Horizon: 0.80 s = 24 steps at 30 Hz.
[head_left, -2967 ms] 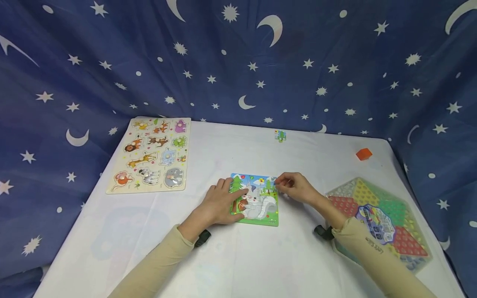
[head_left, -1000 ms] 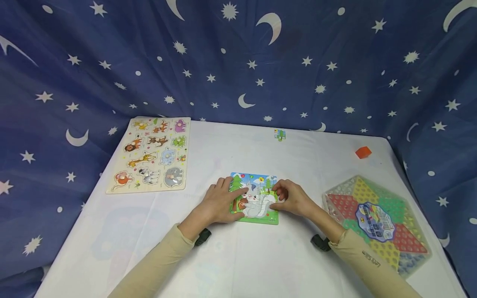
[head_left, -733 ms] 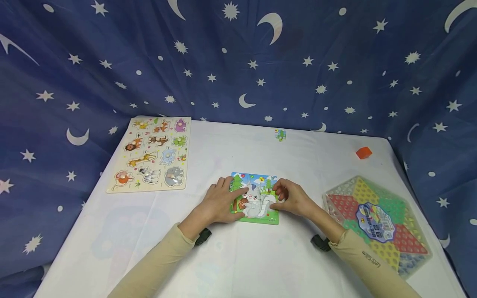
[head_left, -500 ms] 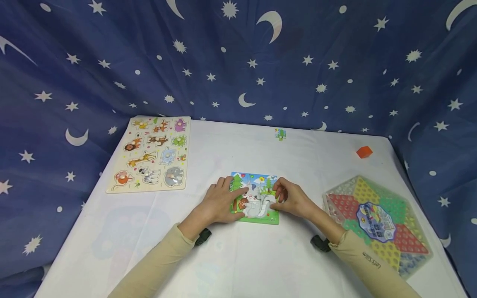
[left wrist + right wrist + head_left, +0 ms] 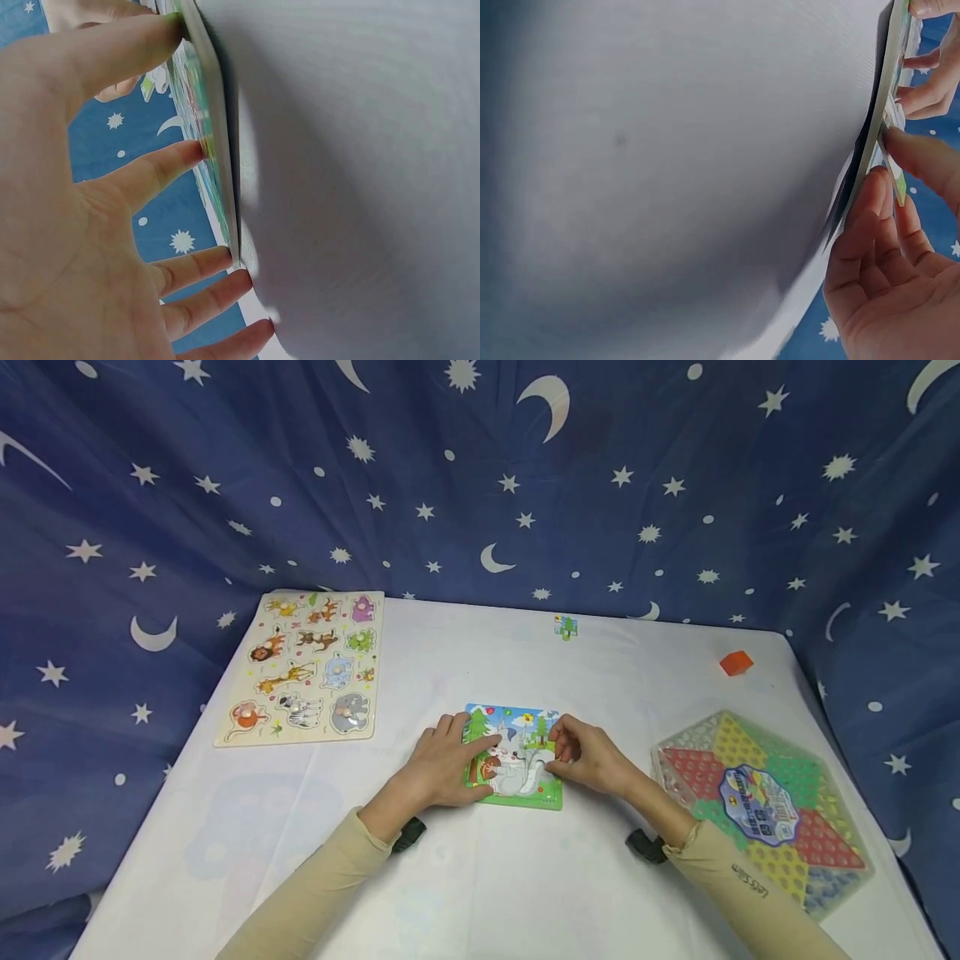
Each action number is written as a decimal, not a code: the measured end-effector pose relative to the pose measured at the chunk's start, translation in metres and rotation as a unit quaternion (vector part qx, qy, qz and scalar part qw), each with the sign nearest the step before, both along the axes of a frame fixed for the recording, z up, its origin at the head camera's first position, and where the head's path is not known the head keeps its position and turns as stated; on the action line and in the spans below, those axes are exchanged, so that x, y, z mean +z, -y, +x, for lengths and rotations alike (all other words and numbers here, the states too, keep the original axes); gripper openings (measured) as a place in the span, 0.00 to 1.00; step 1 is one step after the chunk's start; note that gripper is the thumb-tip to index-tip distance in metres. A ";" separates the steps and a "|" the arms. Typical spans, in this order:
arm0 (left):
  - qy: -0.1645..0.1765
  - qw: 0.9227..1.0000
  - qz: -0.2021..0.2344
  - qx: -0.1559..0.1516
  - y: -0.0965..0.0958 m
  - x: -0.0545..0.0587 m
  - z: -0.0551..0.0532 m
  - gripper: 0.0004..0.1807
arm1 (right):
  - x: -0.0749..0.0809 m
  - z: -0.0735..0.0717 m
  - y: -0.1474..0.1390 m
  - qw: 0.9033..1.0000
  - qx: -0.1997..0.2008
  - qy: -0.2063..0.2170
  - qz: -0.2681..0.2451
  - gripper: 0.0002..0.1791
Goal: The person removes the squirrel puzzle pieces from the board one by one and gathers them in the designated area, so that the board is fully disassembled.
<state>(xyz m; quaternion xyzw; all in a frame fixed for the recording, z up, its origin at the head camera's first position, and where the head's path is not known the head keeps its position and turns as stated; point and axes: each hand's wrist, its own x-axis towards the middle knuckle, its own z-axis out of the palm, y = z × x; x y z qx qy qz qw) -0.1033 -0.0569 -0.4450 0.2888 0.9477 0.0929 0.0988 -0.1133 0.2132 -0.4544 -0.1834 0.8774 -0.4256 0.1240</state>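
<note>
A small jigsaw puzzle [image 5: 517, 791] with a grey-white squirrel, trees and blue sky lies in its board on the white table. My left hand [image 5: 444, 768] spreads over its left side; thumb and index finger touch the picture, while the other fingertips reach the board's edge and the table. At the right edge, my right hand [image 5: 596, 760] pinches a puzzle piece [image 5: 898, 180] between thumb and fingers. That piece, white and green, stands tilted up from the board in the right wrist view. The fingers partly cover it in the head view.
A loose jigsaw piece [image 5: 566, 627] lies near the table's back edge. Left of the hands is a wooden animal peg puzzle [image 5: 307, 647]. An orange block [image 5: 737, 663] sits at the back right. A hexagonal board-game box [image 5: 757, 860] lies beside and partly under the right forearm.
Compared with three seconds ago, my right hand has moved from the puzzle's upper right corner down its right edge. It has barely moved in the last second. The left hand stays in place.
</note>
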 end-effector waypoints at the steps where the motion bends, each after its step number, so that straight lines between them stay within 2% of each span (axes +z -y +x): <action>1: 0.000 1.000 0.000 0.000 0.000 0.000 0.000 0.39 | 0.000 -0.001 0.000 1.000 0.000 0.001 -0.003 0.19; 7: 0.000 1.000 0.005 -0.001 0.001 0.001 0.000 0.39 | 0.002 -0.005 -0.002 0.998 -0.011 0.029 -0.046 0.13; 15: 0.000 1.000 0.006 -0.003 0.001 0.000 0.000 0.39 | 0.005 -0.017 -0.006 0.994 -0.036 0.068 -0.079 0.12; 21: 0.004 1.000 0.015 -0.005 0.001 0.001 0.001 0.38 | 0.005 -0.030 -0.012 0.986 -0.082 0.117 -0.086 0.14; 24: 0.004 1.000 0.012 -0.002 0.001 0.001 0.001 0.38 | 0.008 -0.038 -0.015 0.983 -0.102 0.124 -0.091 0.15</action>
